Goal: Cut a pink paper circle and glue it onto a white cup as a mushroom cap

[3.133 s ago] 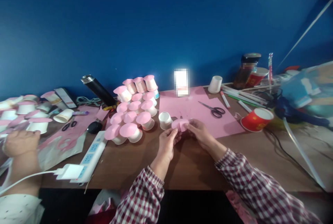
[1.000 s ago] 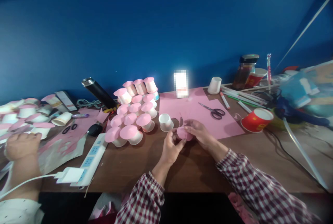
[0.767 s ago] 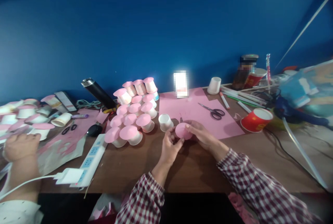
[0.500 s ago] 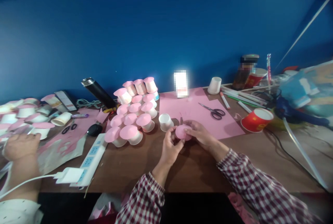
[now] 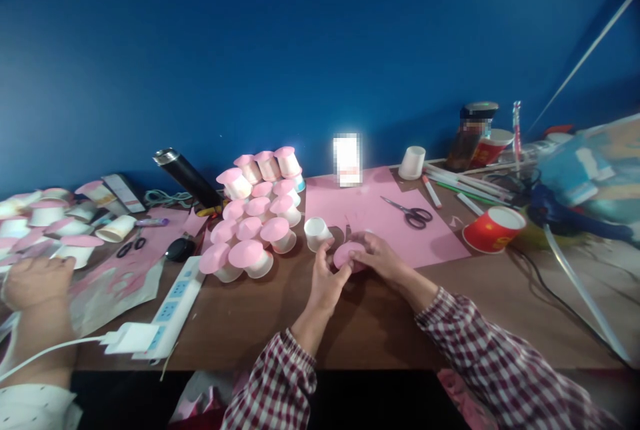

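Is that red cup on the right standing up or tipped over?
Tipped. The red cup leans on the table beside the pink sheet, its white open mouth tilted up toward the right.

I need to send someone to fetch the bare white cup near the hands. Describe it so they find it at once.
Start at the big pink paper sheet in the middle of the wooden table. Just off its near left corner, between the cluster of pink-topped cups and the person's left hand, stands one small white cup. Unlike its neighbours it has no pink cap, so its mouth shows open.
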